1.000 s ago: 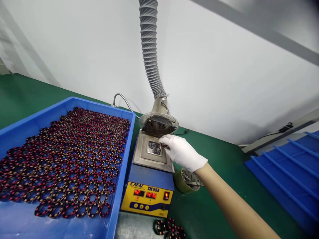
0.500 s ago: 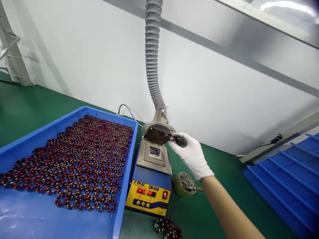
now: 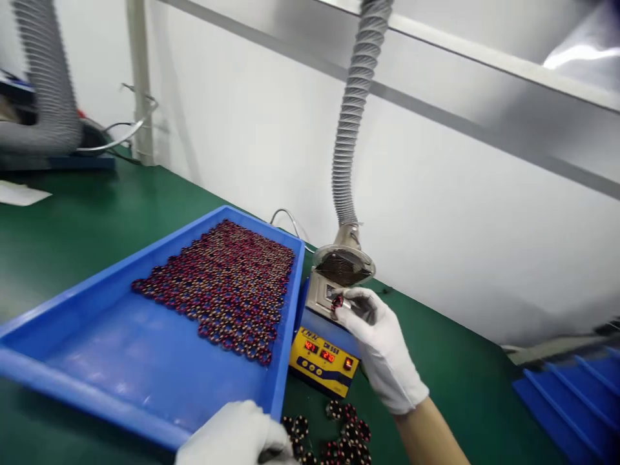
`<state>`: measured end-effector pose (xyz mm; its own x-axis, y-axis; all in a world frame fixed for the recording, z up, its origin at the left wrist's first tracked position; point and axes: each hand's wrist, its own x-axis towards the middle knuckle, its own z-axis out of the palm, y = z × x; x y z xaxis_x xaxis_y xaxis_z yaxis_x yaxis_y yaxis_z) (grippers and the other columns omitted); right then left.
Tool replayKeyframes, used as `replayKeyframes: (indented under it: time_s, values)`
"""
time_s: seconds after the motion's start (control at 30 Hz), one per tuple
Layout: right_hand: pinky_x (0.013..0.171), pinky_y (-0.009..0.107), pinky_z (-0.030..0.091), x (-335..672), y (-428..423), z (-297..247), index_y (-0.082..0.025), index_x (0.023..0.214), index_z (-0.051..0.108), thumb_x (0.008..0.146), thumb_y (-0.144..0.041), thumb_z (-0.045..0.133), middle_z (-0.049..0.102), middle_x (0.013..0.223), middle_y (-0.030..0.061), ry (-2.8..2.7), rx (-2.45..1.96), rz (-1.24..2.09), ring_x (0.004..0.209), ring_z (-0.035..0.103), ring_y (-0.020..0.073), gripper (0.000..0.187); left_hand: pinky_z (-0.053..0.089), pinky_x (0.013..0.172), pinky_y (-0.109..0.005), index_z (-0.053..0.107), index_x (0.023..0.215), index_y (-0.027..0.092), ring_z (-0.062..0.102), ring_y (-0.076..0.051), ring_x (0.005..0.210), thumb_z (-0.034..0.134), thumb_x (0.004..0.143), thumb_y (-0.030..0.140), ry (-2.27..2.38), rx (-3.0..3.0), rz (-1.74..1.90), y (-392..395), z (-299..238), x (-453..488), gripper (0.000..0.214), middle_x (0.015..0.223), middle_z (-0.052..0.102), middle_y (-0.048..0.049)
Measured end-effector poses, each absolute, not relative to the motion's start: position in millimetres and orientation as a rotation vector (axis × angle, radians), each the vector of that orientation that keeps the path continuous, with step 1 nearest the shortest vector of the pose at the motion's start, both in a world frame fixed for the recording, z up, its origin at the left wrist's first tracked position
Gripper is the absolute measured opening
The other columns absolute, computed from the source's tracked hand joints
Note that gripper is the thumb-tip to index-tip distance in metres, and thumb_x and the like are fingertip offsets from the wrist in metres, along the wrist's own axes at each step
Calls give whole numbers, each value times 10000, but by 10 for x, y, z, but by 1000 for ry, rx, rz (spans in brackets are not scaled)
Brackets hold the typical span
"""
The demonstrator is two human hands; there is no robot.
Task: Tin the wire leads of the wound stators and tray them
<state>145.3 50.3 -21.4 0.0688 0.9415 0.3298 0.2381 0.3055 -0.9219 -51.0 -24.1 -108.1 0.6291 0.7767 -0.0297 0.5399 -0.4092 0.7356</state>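
My right hand, in a white glove, pinches a small dark ring-shaped part with red spots between thumb and fingertips. It holds the part just over the front of the metal top of a heated pot unit with a yellow panel and lit red digits. At the bottom edge my gloved left hand is partly cut off, its fingers curled beside a loose heap of similar ring parts. What those fingers hold, if anything, is hidden. Many more rings lie packed in a blue tray.
A grey corrugated hose ends in a round hood above the pot unit. Blue ribbed trays stand at the right. Another hose and a white paper are at the far left of the green table.
My right hand has come away from the hood, down toward the front of the pot, still pinching a ring. My left hand has entered at the bottom. The view has swung left.
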Motion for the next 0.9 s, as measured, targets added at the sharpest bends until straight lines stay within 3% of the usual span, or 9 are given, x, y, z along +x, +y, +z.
replayKeyframes:
  time_s: [0.07,0.2,0.33,0.4,0.53,0.63,0.77,0.9]
  values:
    - [698,266,500,1175,509,-468,-217,778,504,648,-227,717,651,876,8,-1472,-1116,853,769,620,154,250,428,546,-215,734,803,235,680,-182,666,591,837,361,961,2207,429,-241,-1053,-503,194,749,740,-12]
    - [752,270,495,517,566,-879,-217,962,560,740,-155,622,649,934,13,-2066,-1161,779,824,622,153,239,379,488,-210,726,923,260,695,-183,685,617,828,356,843,2296,433,-197,-1082,-501,174,823,744,0]
    - [778,257,473,-72,699,-1077,-194,820,652,789,-195,648,675,851,10,-2706,-976,396,815,617,150,30,301,416,-243,718,963,319,693,-216,632,755,692,261,847,2362,398,-149,-1193,-433,280,864,741,23]
    - [841,297,451,-279,782,-1140,-189,786,676,793,-237,666,682,833,27,-2821,-883,332,894,610,187,50,315,422,-258,721,950,325,693,-232,627,764,686,263,874,2372,400,-141,-1244,-372,275,878,739,14]
    - [1042,464,276,-452,918,-1222,-106,829,694,837,-185,590,598,1161,174,-2931,-847,125,1241,403,320,130,336,420,-270,743,809,300,681,-234,571,712,746,279,966,2363,398,-144,-1313,-257,73,797,744,-13]
    - [1040,540,253,-384,959,-1170,-94,927,682,813,-272,635,456,1334,207,-2930,-924,50,1290,307,387,216,298,386,-266,743,836,329,676,-244,558,731,718,274,1008,2349,394,-171,-1283,-268,131,758,743,-17]
    - [1019,472,333,-69,890,-892,-172,1049,637,838,-285,614,506,1299,119,-2838,-986,8,1256,369,319,240,249,384,-277,751,842,292,668,-252,557,696,737,430,976,2332,418,-256,-1088,-445,182,704,736,-43]
    - [992,383,384,541,604,-598,-201,1035,630,899,-196,524,609,1153,66,-2563,-1069,79,1115,511,220,173,251,442,-286,724,748,262,652,-211,566,573,840,384,907,2325,518,-309,-943,-600,215,669,723,-13]
